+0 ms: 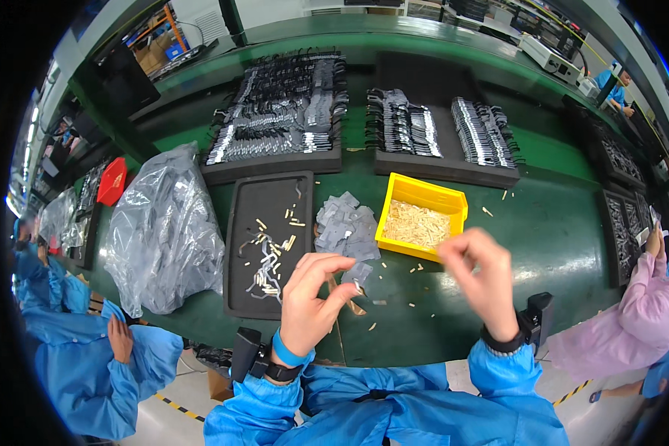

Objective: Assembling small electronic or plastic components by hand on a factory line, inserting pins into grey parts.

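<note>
Bin of pale pieces, black tray of loose parts, left hand, right hand (both grips unclear)

Bright, fairly even, cool-white illumination, with strip lights visible at the left rim. A pale patch of glare lies on the right part of the green bench; small highlights streak the clear plastic bag. Fisheye distortion bows straight edges, and the corners fall to black. The right hand appears slightly blurred; detail softens toward the periphery.
</note>
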{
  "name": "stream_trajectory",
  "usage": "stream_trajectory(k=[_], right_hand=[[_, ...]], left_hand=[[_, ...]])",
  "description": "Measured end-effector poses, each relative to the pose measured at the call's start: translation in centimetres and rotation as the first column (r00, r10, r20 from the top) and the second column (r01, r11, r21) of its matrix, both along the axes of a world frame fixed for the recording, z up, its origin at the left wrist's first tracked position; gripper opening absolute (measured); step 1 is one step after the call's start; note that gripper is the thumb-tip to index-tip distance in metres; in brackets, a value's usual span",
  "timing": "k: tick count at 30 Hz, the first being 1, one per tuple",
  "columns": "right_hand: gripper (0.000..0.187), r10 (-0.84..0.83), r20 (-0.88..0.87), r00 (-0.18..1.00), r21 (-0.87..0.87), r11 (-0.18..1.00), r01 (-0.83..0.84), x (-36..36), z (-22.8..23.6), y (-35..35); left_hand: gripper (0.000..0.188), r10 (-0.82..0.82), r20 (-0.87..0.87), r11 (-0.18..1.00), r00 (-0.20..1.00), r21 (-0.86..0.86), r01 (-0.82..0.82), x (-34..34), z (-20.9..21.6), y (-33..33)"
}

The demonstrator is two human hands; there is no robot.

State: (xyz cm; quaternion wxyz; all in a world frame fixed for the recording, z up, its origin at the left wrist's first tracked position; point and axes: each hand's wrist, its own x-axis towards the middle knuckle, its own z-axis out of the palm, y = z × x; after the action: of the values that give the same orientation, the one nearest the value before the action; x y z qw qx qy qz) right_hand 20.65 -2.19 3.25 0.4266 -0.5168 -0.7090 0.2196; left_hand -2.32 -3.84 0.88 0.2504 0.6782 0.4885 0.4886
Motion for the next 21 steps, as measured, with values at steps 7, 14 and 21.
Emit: stream_trajectory(k=[7, 14, 21], right_hand=[[0.014, 0.307, -0.713, 0.630, -0.390, 0.573, -0.721, -2.7, -1.6, -2.0], [0.008, 0.056, -0.879, 0.473, -0.436, 0.305, -0.846, -2.6, -3.2, -2.7], [0.003, 0.014, -0.901, 0.434, -0.384, 0.441, -0.811, -2.0, -4.6, -4.2]], left_hand=[[0.031, -0.225, -0.079, 0.972, 0.971, 0.047, 0.229, 0.3, -0.3, 0.7], [0.031, -0.275, -0.184, 0.952, 0.944, 0.082, 0.293, 0.0, -0.5, 1.7], [0.033, -0.012, -0.554, 0.999, 0.833, -0.032, -0.007, 0.7, -3.8, 0.9]])
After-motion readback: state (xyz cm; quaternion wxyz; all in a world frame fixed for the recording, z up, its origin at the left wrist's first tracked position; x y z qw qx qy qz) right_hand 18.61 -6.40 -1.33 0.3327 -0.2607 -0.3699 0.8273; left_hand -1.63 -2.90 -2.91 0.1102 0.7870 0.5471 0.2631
